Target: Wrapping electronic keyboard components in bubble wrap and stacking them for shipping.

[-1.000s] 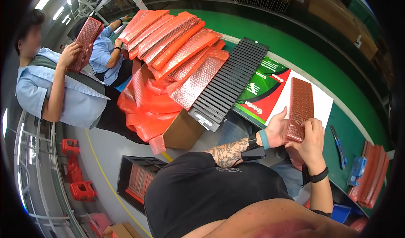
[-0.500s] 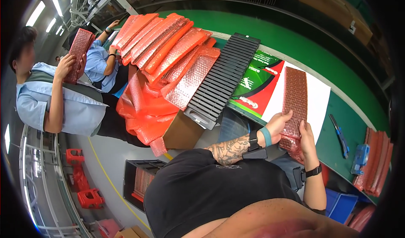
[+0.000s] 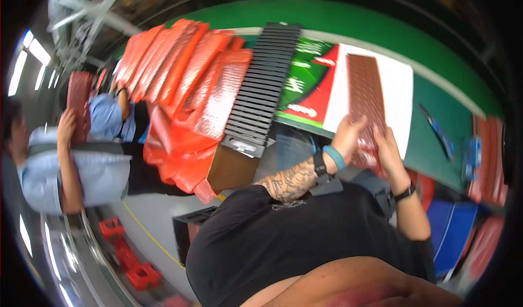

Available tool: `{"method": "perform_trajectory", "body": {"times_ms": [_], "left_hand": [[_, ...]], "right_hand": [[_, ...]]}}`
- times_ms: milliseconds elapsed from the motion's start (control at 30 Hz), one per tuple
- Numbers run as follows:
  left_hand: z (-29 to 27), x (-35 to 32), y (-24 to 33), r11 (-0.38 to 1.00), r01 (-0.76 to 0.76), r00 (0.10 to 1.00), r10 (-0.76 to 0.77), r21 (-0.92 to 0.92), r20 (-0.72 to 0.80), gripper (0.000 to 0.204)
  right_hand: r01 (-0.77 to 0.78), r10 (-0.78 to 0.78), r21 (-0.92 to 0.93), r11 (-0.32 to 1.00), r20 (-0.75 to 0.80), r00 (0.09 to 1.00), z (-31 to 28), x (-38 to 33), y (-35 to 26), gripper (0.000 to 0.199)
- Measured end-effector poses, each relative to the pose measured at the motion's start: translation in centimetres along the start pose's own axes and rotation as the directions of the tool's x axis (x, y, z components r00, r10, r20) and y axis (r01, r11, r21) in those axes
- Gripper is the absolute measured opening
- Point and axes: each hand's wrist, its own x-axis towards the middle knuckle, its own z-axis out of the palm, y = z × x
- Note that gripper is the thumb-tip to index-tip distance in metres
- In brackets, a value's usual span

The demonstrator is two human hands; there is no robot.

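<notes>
Red bubble-film packet, long and flat (image 3: pixel 366 86), lies over the glossy white sheet (image 3: pixel 400 105), near end toward the wearer; I cannot tell whether it rests there or is held just above. Left hand (image 3: pixel 347 141) grips its left edge, thumb on top; right hand (image 3: pixel 389 154) grasps the right edge, fingers along it.

Progress, my judgement: film already encloses the contents; the packet is not yet set down. Near end looks loose and glossy; I cannot tell if it is sealed. Similar red wrapped packets (image 3: pixel 486 160) stand at far right.

Room: I note dark-green tabletop (image 3: pixel 417 141) right of the sheet, before the blue-and-black knife (image 3: pixel 437 132). Leftward, the black ribbed plastic rack (image 3: pixel 261 78) bounds motion. The table's near edge runs just beside both hands.
</notes>
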Motion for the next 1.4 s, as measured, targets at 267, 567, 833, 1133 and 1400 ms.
{"method": "perform_trajectory", "body": {"times_ms": [267, 567, 833, 1133, 1400], "left_hand": [[-1.3, 1.2, 0.5, 0.986, 0.158, 0.981, -0.151, -0.05, 0.119, 0.028], [-0.3, 0.8, 0.3, 0.996, 0.093, 0.995, -0.093, -0.002, 0.032, 0.03], [-0.2, 0.2, 0.1, 0.996, 0.068, 0.995, -0.064, -0.053, 0.075, 0.034], [-3.3, 6.0, 7.0, 0.586, -0.189, 0.982, 0.135, 0.788, 0.135, 0.039], [0.8, 23.6, 9.0, 0.738, -0.551, 0.816, 0.575, 0.39, 0.066, 0.035]], "right_hand": [[-0.009, 0.009, -0.096, 0.995, 0.003, 1.0, -1.3, 0.2, 0.6, 0.047], [-0.017, 0.031, -0.122, 0.992, 0.113, 0.993, -1.1, -0.4, -1.2, 0.055], [0.096, -0.088, -0.096, 0.991, 0.083, 0.993, -1.2, -0.4, 0.1, 0.051], [0.204, -0.249, -0.968, 0.149, 0.163, 0.955, -0.4, -2.3, -8.4, 0.037], [0.224, -0.344, -0.974, -0.029, 0.22, 0.913, -0.7, -1.3, -6.5, 0.034]]}}
